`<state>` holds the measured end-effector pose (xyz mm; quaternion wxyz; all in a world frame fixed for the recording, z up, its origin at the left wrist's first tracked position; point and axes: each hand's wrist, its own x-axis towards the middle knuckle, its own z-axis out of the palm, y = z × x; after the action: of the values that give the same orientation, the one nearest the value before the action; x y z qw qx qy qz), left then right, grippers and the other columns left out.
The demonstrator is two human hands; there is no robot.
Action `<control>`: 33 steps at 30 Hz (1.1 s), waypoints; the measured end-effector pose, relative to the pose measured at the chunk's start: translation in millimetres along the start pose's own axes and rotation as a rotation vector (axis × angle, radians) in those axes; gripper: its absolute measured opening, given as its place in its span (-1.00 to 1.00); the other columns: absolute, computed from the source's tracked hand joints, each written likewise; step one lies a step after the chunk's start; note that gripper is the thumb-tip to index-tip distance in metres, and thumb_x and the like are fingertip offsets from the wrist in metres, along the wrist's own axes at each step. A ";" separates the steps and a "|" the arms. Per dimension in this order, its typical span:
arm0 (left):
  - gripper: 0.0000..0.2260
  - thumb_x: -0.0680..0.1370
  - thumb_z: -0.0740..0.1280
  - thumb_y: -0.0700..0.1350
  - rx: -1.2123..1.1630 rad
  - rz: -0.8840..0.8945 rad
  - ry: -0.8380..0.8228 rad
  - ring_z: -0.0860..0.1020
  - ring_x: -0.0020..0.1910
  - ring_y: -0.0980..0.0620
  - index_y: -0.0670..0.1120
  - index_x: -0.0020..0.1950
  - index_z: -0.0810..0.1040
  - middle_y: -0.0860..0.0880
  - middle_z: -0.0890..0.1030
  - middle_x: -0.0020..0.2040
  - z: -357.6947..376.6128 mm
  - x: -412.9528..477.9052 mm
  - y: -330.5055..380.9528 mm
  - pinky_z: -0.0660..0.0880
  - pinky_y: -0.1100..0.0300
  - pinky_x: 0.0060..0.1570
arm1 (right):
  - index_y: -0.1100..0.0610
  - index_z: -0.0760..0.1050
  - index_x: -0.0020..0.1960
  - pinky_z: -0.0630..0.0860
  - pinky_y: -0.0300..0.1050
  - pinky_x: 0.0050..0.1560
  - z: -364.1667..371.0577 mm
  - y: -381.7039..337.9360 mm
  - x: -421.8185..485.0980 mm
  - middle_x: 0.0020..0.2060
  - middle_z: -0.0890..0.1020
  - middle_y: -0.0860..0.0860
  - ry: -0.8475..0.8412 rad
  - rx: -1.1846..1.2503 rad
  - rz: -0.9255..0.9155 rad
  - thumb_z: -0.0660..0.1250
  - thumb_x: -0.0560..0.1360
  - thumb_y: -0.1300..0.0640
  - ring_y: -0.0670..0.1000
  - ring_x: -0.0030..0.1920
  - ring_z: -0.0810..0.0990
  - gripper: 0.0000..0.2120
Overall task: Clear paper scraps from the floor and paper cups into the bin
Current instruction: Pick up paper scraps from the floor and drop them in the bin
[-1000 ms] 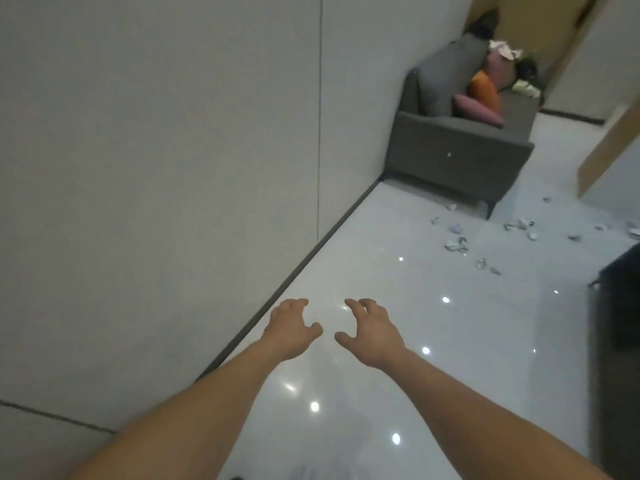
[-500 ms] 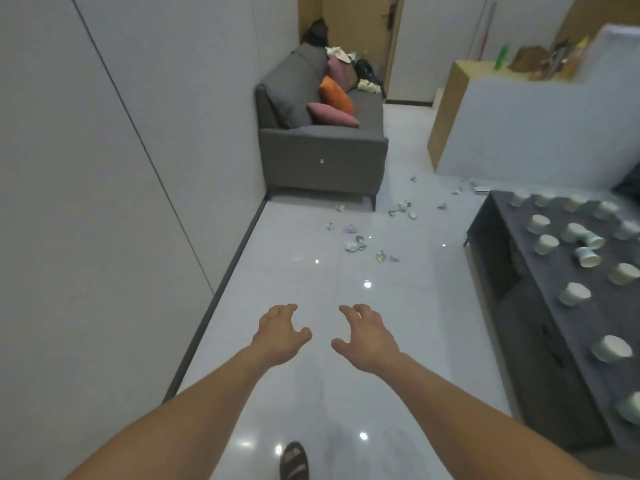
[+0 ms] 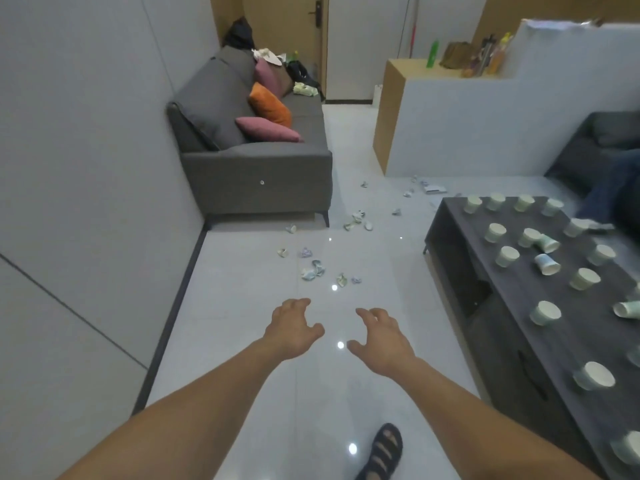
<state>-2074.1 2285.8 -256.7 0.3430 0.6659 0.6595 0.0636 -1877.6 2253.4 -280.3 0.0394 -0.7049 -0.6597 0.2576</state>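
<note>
Left hand (image 3: 292,329) and right hand (image 3: 381,339) hovered empty, fingers (image 3: 298,303) loosely curled; paper scraps (image 3: 313,270) lay just above, nearer the left.

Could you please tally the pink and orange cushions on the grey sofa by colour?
Pink cushions: 2
Orange cushion: 1
Total: 3

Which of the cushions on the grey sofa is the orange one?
The middle cushion, leaning between the pink cushion lying nearer the camera and the mauve cushion behind it; it alone is orange.
</note>
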 end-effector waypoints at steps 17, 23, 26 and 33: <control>-0.39 0.50 0.29 0.08 -0.085 -0.096 0.035 0.18 0.45 -0.11 0.02 0.51 0.19 -0.06 0.21 0.49 -22.7 276.0 144.8 0.23 0.04 0.35 | -0.05 0.07 0.55 0.35 0.01 0.34 -149.6 101.5 275.1 0.49 0.16 0.02 -0.032 -0.037 -0.070 0.28 0.52 -0.16 0.10 0.45 0.20 -0.30; -0.37 0.48 0.30 0.10 -0.114 -0.102 -0.013 0.22 0.43 -0.12 0.00 0.51 0.21 -0.08 0.23 0.48 -33.8 393.2 147.5 0.25 0.02 0.37 | -0.05 0.07 0.55 0.35 0.02 0.34 -161.8 103.1 387.7 0.49 0.15 0.02 -0.068 -0.077 -0.067 0.27 0.52 -0.16 0.09 0.45 0.20 -0.31; -0.38 0.49 0.29 0.10 -0.129 -0.097 -0.048 0.19 0.45 -0.11 0.00 0.51 0.21 -0.07 0.22 0.50 -37.4 466.7 144.6 0.24 0.00 0.38 | -0.06 0.07 0.55 0.36 0.03 0.34 -165.4 101.1 456.4 0.49 0.16 0.01 -0.086 -0.102 -0.038 0.26 0.52 -0.16 0.08 0.45 0.19 -0.32; -0.39 0.51 0.29 0.10 -0.168 -0.120 -0.146 0.18 0.47 -0.10 -0.03 0.51 0.21 -0.08 0.22 0.50 -54.1 594.2 129.1 0.20 0.00 0.42 | -0.06 0.08 0.55 0.38 0.02 0.32 -160.6 92.5 582.1 0.49 0.16 0.01 -0.211 -0.161 0.011 0.25 0.53 -0.15 0.08 0.44 0.20 -0.33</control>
<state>-1922.9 2867.3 -364.4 0.4477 0.5970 0.6639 0.0494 -1728.7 2840.6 -359.3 -0.0883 -0.6783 -0.6748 0.2770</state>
